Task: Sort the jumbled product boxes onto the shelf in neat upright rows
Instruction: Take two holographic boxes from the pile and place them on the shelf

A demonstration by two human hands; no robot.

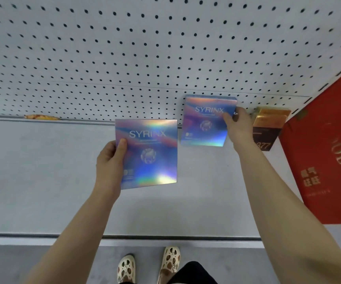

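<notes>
Two holographic SYRINX boxes in play. Right hand [239,125] grips the far SYRINX box [207,121] by its right edge, thumb on the front face. That box stands upright at the back of the shelf [42,171] against the pegboard [145,48], just left of the brown-gold box [268,128], likely starting a row beside it. Left hand [109,162] pinches the near SYRINX box [149,152] at its left edge, thumb on front, held upright over mid-shelf, left of and in front of the far one, probably next in line. Red box [325,156] lies at the shelf's right end.
</notes>
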